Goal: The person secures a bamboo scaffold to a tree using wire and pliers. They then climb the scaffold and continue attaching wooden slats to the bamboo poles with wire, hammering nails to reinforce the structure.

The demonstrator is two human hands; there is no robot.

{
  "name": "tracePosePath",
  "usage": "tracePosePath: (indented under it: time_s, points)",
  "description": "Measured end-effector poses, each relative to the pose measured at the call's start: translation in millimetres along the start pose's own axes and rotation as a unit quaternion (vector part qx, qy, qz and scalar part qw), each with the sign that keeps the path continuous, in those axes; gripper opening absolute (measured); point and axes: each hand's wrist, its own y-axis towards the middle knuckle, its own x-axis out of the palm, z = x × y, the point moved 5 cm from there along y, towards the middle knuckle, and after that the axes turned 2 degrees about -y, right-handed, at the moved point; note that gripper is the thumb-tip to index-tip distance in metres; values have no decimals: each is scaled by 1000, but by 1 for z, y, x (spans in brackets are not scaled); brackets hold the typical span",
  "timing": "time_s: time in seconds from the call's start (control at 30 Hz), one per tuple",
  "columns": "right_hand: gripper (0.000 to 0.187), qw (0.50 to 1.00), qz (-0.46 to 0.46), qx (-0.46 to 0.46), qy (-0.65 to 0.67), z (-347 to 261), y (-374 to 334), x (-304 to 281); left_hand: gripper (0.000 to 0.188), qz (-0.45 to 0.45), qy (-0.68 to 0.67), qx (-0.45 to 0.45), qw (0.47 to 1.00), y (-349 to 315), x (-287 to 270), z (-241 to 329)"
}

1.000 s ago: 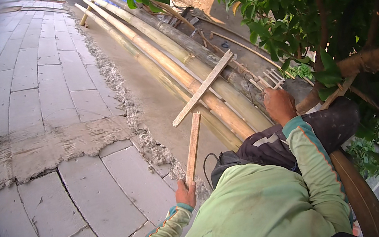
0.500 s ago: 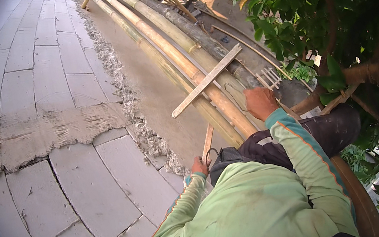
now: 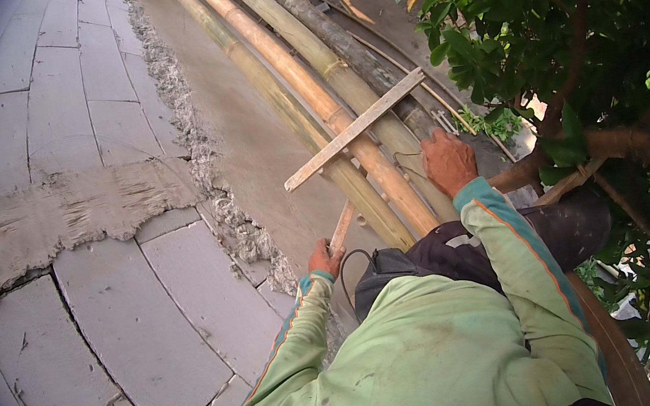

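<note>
My left hand point(image 3: 325, 259) is closed around the lower end of a short wooden strip point(image 3: 343, 225) beside the left bamboo pole point(image 3: 289, 111). My right hand point(image 3: 450, 163) is a fist over the bamboo on the right. A thin bent wire point(image 3: 407, 156) shows at its fingers; its other end is hidden in the grip. Ahead of both hands, a flat wooden slat point(image 3: 356, 129) lies across the bamboo poles. A black cord point(image 3: 346, 272) loops from a dark pouch or cloth point(image 3: 384, 279) near my left hand.
On the left stands a grey block wall point(image 3: 135, 318) with a smeared mortar band point(image 3: 71, 211) and a rough mortar edge point(image 3: 202, 150). More poles, including a dark one point(image 3: 333, 36), run away ahead. Leafy branches point(image 3: 595, 139) crowd the right side, close to my right arm.
The view has turned slightly. My left hand and its wooden strip appear a little farther forward and left. My right hand keeps its grip, slightly farther forward in the picture.
</note>
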Motion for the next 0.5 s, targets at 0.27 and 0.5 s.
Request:
tracePosePath:
  time_s: [0.27,0.5]
  points:
    - [13,999,-27,-27,16,-32,26,26,45,15,-100,12,995,-27,28,-15]
    - [12,997,-47,-43,39,-31,15,34,44,8,-101,7,995,-40,42,-27]
